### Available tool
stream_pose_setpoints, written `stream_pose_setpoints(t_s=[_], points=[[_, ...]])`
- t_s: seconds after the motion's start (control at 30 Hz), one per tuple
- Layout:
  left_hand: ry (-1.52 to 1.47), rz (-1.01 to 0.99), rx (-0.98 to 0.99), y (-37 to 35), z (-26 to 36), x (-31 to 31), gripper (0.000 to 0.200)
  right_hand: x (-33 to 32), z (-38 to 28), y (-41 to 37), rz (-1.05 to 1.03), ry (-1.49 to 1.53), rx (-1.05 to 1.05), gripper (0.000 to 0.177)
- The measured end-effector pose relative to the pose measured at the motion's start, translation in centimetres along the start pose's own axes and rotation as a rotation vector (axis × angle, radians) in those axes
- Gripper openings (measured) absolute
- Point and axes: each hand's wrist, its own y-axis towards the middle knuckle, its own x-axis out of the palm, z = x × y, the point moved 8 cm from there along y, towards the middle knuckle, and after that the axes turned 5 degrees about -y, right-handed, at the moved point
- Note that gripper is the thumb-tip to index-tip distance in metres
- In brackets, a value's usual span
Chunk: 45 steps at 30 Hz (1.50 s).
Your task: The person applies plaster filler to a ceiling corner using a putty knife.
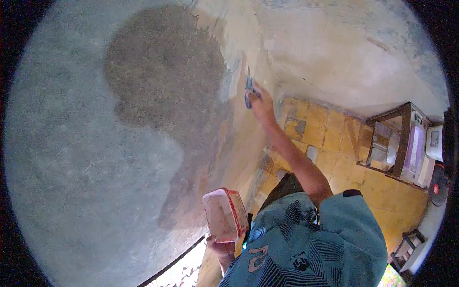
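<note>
My right hand (262, 104) is closed around the dark handle of a putty knife (249, 92), at the end of my outstretched arm. The tool is seen nearly edge-on, its thin tip close to the pale, smeared strip of the wall (234, 52); whether it touches cannot be made out. Lower down, my left hand (221, 247) grips the bottom end of a red-rimmed plastic tub (223, 215). The tub is tilted so its inside faces me, and whitish residue coats its walls. Most of the left fingers are hidden behind the tub.
A grey-green wall (86, 167) fills the left, with my shadow on it. Another pale wall (334, 62) meets it at a corner. Below is a yellow tiled floor (330, 129). A wooden-framed stand (404, 138) with an appliance is at the right, a small stool (406, 246) lower down.
</note>
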Motion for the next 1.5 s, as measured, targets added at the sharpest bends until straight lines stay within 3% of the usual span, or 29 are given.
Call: stream_pose_setpoints(t_s=[0.13, 0.2, 0.27, 0.37, 0.43, 0.5, 0.53, 0.6, 0.7, 0.8, 0.87, 0.93, 1.03, 1.13, 1.2, 1.27, 1.33, 1.5], points=[[-0.015, 0.015, 0.016, 0.1, 0.1, 0.0, 0.08, 2.0, 0.3, -0.8, -0.071, 0.255, 0.01, 0.042], [-0.021, 0.023, 0.019, 0.1, 0.0, 0.4, 0.079, 1.5, -3.6, -5.9, -0.151, -0.002, 0.174, 0.043], [-0.019, 0.021, 0.034, -0.1, 0.1, 1.4, 0.079, 2.9, -0.6, -9.1, -0.133, -0.103, -0.025, 0.047], [-0.007, -0.017, -0.007, -0.4, 0.3, 3.1, 0.079, 2.2, -1.6, -13.1, -0.202, 0.067, 0.072, 0.049], [0.002, -0.02, 0.022, -0.3, 0.4, 2.7, 0.08, 1.0, -0.9, -11.5, -0.119, -0.1, -0.078, 0.048], [0.004, -0.013, 0.024, -0.2, 0.1, 1.4, 0.081, -0.1, -0.6, -8.7, -0.115, -0.134, -0.051, 0.047], [0.0, -0.004, 0.013, -0.1, 0.0, 0.6, 0.081, -0.7, -1.8, -6.7, -0.154, -0.084, 0.049, 0.046], [-0.003, 0.018, 0.022, -0.1, 0.0, -0.3, 0.081, -0.4, -0.5, -2.1, -0.116, 0.085, 0.019, 0.044], [-0.01, 0.048, 0.05, -0.1, 0.3, 0.2, 0.081, 0.5, 1.9, 1.5, -0.049, -0.028, 0.034, 0.044], [-0.018, 0.045, 0.038, -0.1, 0.4, -0.4, 0.081, 1.6, 1.3, -3.2, -0.136, -0.117, 0.016, 0.045], [-0.023, 0.046, 0.028, -0.2, 0.2, -0.7, 0.081, 1.5, -1.5, -8.8, -0.122, -0.201, -0.151, 0.047], [-0.025, 0.049, 0.019, -0.3, 0.1, -1.0, 0.081, 2.6, 1.0, -13.6, -0.299, 0.018, 0.06, 0.05], [-0.024, 0.055, 0.015, -0.5, 0.1, -1.4, 0.081, 1.7, 1.5, -16.2, -0.326, 0.111, 0.161, 0.052], [-0.048, 0.051, 0.011, -0.3, -0.1, -1.2, 0.08, -0.7, 0.5, -10.8, -0.222, -0.23, -0.024, 0.049], [-0.067, 0.047, 0.012, -0.2, -0.1, -1.2, 0.08, -1.5, 0.3, -5.4, -0.161, -0.007, 0.028, 0.045], [-0.072, 0.057, 0.014, -0.2, -0.2, -1.8, 0.08, -1.6, 2.5, -0.4, -0.062, 0.234, -0.05, 0.041], [-0.064, 0.019, 0.002, -0.2, 0.0, -1.9, 0.08, -1.1, 3.4, 2.4, -0.069, 0.196, 0.014, 0.042], [-0.063, 0.026, 0.027, -0.4, 0.1, -1.0, 0.077, -0.1, 3.2, -1.2, -0.158, -0.034, -0.027, 0.044]])
